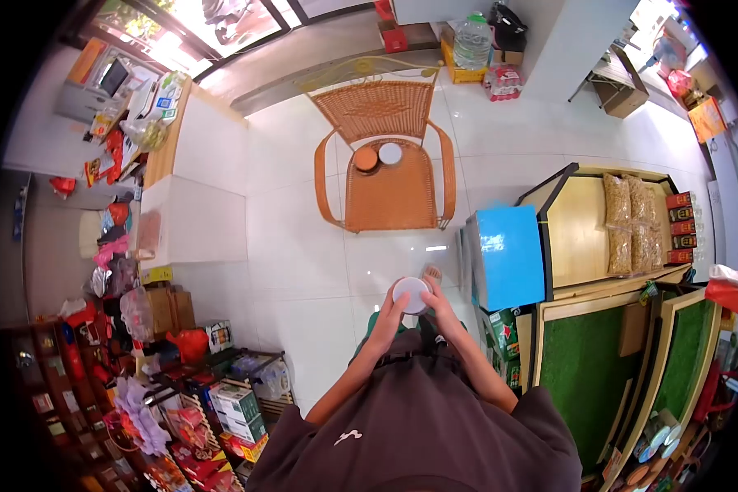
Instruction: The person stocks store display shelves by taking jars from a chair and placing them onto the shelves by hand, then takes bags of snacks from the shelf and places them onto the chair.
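Note:
Both my hands hold a round container with a whitish lid [412, 295] in front of my body. My left hand [390, 316] is wrapped round its left side and my right hand [439, 308] grips its right side, with thumbs near the lid. Beyond them stands a brown woven armchair [391, 197]. On its seat, near the backrest, an orange-brown round item [365, 158] sits beside a round white-topped item [390, 153].
A blue box [510, 257] stands right of my hands, beside a wooden display case [574, 246] with bagged goods. A white counter [197, 213] is on the left. Stocked shelves [238, 410] stand at lower left. A large water bottle [472, 43] is at the back.

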Demonstrator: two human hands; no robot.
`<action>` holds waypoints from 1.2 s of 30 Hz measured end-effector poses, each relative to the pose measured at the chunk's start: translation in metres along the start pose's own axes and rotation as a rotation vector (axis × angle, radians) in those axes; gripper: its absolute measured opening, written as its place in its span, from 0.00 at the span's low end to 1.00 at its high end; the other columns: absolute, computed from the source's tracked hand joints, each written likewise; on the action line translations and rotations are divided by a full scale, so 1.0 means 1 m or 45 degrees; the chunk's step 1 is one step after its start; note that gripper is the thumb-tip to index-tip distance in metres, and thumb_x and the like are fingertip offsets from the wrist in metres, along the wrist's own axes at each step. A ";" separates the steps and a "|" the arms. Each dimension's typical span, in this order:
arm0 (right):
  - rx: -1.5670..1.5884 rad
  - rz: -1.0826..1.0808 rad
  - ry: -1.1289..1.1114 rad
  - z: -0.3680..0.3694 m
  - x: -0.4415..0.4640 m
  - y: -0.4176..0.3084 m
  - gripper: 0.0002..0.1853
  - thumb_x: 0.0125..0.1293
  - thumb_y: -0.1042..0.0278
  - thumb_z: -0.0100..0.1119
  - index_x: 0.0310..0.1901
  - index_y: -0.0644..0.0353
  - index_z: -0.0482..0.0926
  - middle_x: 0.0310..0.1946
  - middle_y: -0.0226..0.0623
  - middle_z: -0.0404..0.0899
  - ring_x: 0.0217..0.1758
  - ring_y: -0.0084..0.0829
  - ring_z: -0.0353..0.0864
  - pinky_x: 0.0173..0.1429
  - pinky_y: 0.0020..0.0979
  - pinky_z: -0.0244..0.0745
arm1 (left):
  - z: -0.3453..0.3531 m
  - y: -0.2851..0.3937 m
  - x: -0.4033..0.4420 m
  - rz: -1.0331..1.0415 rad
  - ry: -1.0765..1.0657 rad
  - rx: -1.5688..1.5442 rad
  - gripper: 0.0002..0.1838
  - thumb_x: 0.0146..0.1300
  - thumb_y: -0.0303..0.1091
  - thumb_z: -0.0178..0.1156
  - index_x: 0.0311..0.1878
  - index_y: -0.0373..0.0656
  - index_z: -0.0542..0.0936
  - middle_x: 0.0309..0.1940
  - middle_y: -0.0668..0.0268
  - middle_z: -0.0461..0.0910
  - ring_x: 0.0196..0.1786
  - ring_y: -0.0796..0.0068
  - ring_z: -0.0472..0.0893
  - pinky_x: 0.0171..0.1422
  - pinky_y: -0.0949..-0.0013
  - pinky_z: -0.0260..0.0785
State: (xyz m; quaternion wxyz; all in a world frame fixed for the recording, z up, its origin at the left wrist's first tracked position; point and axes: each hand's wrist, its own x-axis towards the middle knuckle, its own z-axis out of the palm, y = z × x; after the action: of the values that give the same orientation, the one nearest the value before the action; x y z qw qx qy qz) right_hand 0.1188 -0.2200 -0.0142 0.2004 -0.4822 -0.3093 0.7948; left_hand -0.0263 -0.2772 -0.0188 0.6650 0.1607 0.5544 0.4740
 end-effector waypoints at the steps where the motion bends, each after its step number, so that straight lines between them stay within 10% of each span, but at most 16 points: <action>1: -0.069 -0.051 0.013 -0.006 0.018 -0.003 0.41 0.66 0.47 0.49 0.71 0.65 0.46 0.68 0.52 0.54 0.72 0.40 0.54 0.72 0.33 0.47 | 0.002 0.007 0.012 -0.004 0.013 -0.049 0.29 0.69 0.44 0.48 0.67 0.38 0.58 0.58 0.61 0.68 0.62 0.71 0.65 0.65 0.70 0.57; 11: -0.072 -0.183 0.041 -0.042 0.151 -0.060 0.51 0.62 0.47 0.57 0.72 0.66 0.35 0.67 0.54 0.55 0.71 0.39 0.55 0.71 0.32 0.51 | 0.017 0.064 0.172 0.526 -0.055 0.416 0.28 0.66 0.37 0.53 0.66 0.37 0.59 0.60 0.58 0.64 0.62 0.68 0.66 0.66 0.67 0.57; 19: 0.307 -0.061 0.243 -0.073 0.319 -0.078 0.44 0.61 0.54 0.61 0.69 0.70 0.48 0.61 0.48 0.64 0.63 0.34 0.67 0.64 0.30 0.65 | -0.011 0.041 0.357 0.253 -0.020 0.215 0.30 0.66 0.37 0.54 0.64 0.37 0.53 0.61 0.54 0.60 0.64 0.65 0.62 0.68 0.65 0.54; 24: 0.906 0.164 0.388 -0.076 0.424 -0.063 0.44 0.60 0.55 0.63 0.71 0.52 0.46 0.61 0.42 0.63 0.61 0.40 0.69 0.57 0.41 0.73 | -0.051 -0.003 0.470 0.210 0.019 0.314 0.26 0.68 0.36 0.52 0.61 0.37 0.54 0.59 0.56 0.62 0.61 0.65 0.64 0.66 0.67 0.57; 36: 0.631 0.076 0.595 -0.098 0.527 -0.058 0.52 0.54 0.53 0.69 0.72 0.58 0.46 0.59 0.46 0.68 0.50 0.33 0.77 0.49 0.32 0.76 | -0.070 0.031 0.552 0.048 -0.043 0.597 0.29 0.66 0.32 0.55 0.64 0.29 0.57 0.55 0.46 0.69 0.59 0.53 0.72 0.61 0.61 0.65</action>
State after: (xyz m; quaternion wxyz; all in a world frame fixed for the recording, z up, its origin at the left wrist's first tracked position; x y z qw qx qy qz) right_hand -0.0327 0.1764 -0.3471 0.3535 -0.5966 -0.0382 0.7195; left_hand -0.1381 0.1628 -0.3420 0.6096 0.3291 0.6350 0.3418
